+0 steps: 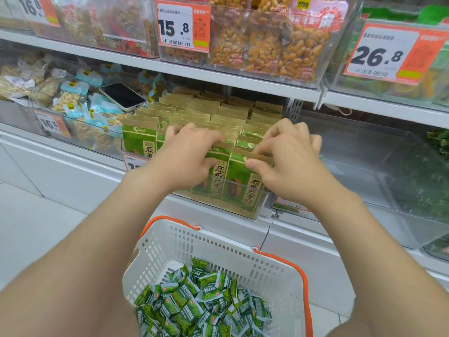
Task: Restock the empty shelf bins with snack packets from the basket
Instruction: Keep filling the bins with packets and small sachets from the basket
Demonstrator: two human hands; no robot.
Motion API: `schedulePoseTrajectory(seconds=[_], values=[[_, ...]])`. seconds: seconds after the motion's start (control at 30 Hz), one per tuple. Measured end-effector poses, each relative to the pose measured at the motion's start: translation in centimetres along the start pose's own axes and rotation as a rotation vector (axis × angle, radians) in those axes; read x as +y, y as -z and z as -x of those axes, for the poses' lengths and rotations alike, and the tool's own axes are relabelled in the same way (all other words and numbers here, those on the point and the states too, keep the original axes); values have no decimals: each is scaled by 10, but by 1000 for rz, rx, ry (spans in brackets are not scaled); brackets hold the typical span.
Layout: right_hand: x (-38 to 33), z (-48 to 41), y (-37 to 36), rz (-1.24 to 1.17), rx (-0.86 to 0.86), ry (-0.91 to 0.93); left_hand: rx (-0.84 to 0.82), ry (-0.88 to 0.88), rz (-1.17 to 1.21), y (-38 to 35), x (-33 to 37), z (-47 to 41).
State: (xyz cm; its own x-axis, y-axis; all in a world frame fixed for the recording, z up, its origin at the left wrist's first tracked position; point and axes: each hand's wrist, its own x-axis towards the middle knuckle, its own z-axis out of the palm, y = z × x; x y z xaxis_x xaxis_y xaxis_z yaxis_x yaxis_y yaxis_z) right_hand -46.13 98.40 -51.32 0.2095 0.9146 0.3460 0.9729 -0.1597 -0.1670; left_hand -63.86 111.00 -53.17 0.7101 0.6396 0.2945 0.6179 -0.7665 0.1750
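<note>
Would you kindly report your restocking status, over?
Left hand, right hand pinching front sunflower seed packets. Basket of small green packets below. Clear bin at right empty. Nothing in the way.

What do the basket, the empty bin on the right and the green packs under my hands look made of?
Basket: white moulded plastic, matt, with slotted walls and orange handles.
Empty bin: clear rigid plastic, glossy; the shelf shows through it.
Green packs: probably kraft paper, with matt brown folded tops and printed green faces.
</note>
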Motion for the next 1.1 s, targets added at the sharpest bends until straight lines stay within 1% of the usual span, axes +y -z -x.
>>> schedulePoseTrajectory(seconds=[0.07,0.17,0.23,0.3,0.33,0.4,0.47,0.57,0.7,0.77,0.83,0.87,0.9,0.97,1.03,1.1], values=[[-1,1,-4,-32,59,-27,45,-1,9,-3,3,1],[-4,-1,-11,-86,34,-20,87,26,9,-8,8,2],[-6,2,-13,-97,9,-34,147,21,-21,-14,10,2],[-4,6,-15,-65,51,-51,221,-4,-25,-20,10,5],[-3,7,-17,-47,89,-44,226,-15,-10,-21,10,7],[-2,8,-23,-40,95,-30,164,-23,-24,-23,10,10],[-2,3,-31,-25,39,-50,100,-28,-91,-24,8,9],[0,-7,-40,55,-5,-93,57,-28,-133,-21,6,7],[8,-22,-39,118,-84,-80,23,-15,-146,-18,6,1],[10,-26,-33,53,-84,-100,25,-24,-114,-18,8,1],[7,-24,-30,-20,42,-129,89,-7,-64,-18,5,1],[4,-21,-30,-15,104,-135,141,23,-49,-18,2,0],[0,-18,-32,8,124,-135,183,63,-51,-19,-2,-2],[-4,-19,-39,45,73,-110,195,125,-70,-21,-10,-5],[1,-28,-47,78,3,-70,149,131,-66,-24,-16,-11],[8,-37,-50,108,-15,-54,125,121,-54,-27,-20,-17]])
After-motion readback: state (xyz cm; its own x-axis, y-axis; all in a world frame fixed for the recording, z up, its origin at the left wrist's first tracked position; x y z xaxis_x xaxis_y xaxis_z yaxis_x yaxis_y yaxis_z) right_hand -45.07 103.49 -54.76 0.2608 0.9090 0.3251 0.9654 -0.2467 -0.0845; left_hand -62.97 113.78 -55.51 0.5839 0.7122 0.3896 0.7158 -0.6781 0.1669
